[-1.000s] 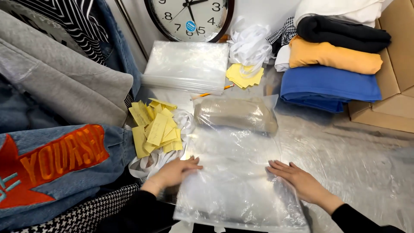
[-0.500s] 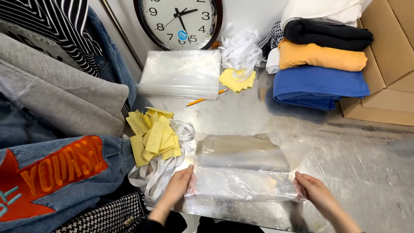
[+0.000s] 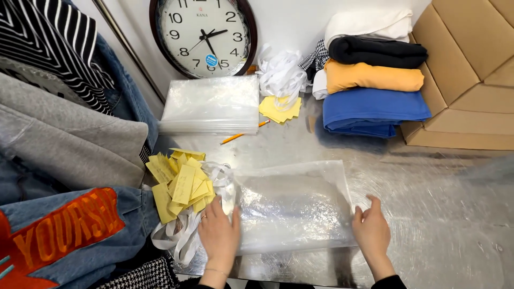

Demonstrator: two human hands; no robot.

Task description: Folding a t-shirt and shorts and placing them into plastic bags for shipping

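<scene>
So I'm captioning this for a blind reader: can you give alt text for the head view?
Two bare hands, left hand and right hand, press the ends of a clear plastic bag lying flat on a metal table. Yellow tags lie left of it; folded clothes, a stack of bags and a wall clock sit behind.

Steel table [image 3: 428, 214] under bag [image 3: 292, 206], tags [image 3: 179, 184], clothes [image 3: 375, 101]

Two hands — left hand [image 3: 219, 235] and right hand [image 3: 371, 233] — one clear plastic bag [image 3: 293, 208], one stack of plastic bags [image 3: 212, 104], one wall clock [image 3: 202, 35], one pencil [image 3: 243, 132], two heaps of yellow tags [image 3: 179, 184] — and four folded garments [image 3: 375, 80] stacked.
</scene>
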